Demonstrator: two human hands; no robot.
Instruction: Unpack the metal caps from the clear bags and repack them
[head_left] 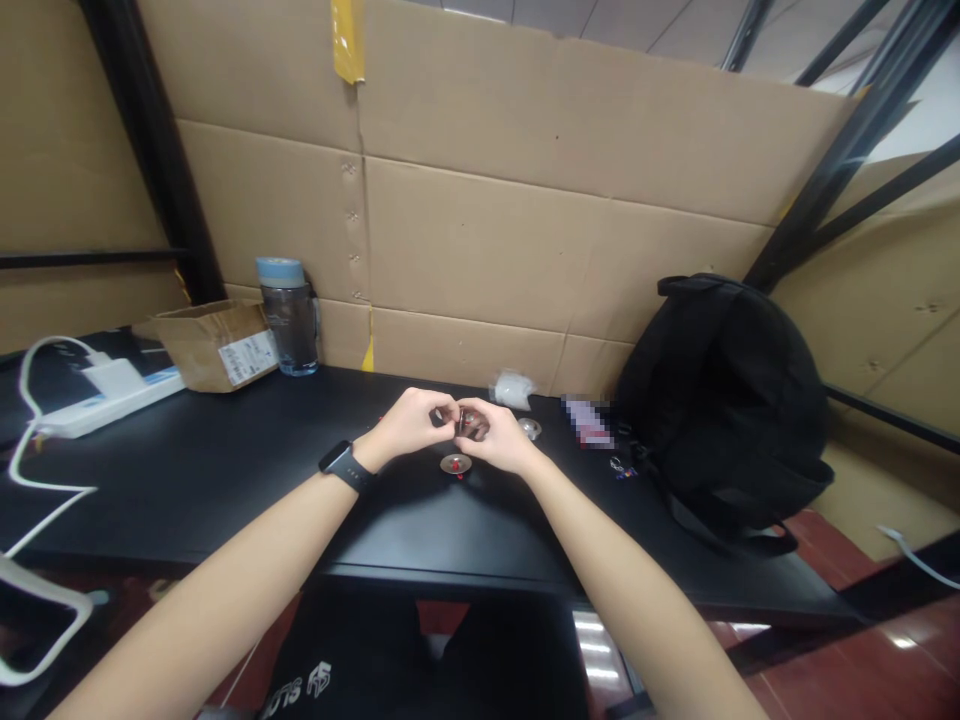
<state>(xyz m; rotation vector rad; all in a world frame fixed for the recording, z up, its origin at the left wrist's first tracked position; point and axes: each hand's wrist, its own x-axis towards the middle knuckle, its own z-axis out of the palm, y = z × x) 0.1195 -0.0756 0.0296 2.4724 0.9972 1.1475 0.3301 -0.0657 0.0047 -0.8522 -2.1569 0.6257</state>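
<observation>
My left hand (pixel 420 420), with a black watch (pixel 349 465) on its wrist, is closed in a pinch. Facing it, my right hand (pixel 499 435) is curled too, and the fingertips of both meet. Between them is something small with a thin edge and a hint of red; most of it is hidden by the fingers, and its kind does not show. Just below the hands, a small round silvery disc (pixel 452 464) with red bits on it lies on the black table (pixel 480 535). A shiny round piece (pixel 531 429) lies right of my right hand.
Behind the hands sits a white plastic-wrapped bundle (pixel 513 391). A black backpack (pixel 731 410) and a blurred-out packet (pixel 589 421) are on the right. At left stand a blue-lidded bottle (pixel 291 325), a brown paper bag (pixel 214 350) and a white power strip (pixel 105 405). Cardboard (pixel 480 230) walls the back.
</observation>
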